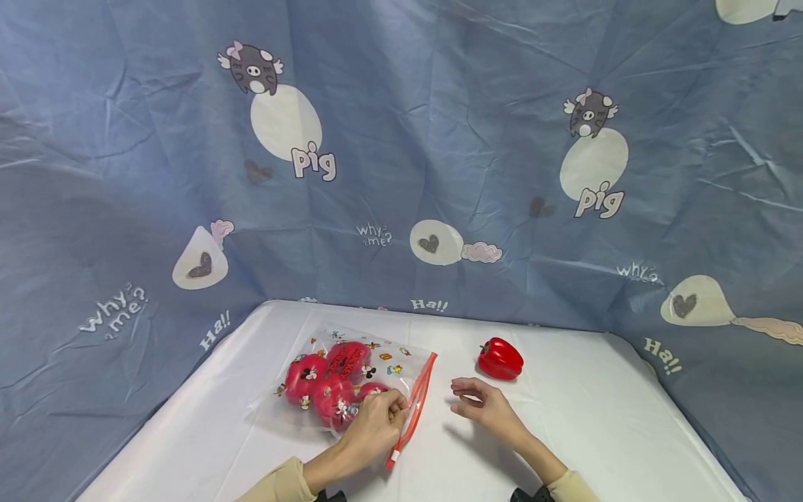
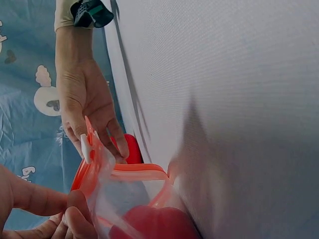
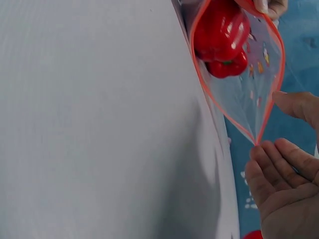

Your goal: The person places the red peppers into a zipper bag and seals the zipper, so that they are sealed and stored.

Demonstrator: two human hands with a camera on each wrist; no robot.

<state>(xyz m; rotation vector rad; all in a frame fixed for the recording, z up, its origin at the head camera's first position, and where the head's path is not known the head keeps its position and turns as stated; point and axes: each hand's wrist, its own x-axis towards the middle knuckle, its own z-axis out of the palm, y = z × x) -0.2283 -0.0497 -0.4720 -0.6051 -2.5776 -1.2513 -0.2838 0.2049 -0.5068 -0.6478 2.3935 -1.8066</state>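
Observation:
A clear zip bag with cartoon prints lies on the table, several red bell peppers inside it. My left hand pinches the upper edge of its mouth near the red-orange zip strip. In the right wrist view the mouth gapes and peppers show within. A white slider sits on the strip in the left wrist view. To the right of the mouth my right hand hovers with loosely bent fingers, holding nothing. Beyond it lies a single red bell pepper on the table.
The table has a white cover. A blue cloth with pig prints hangs behind it and along both sides. Dark wrist straps show at the sleeves.

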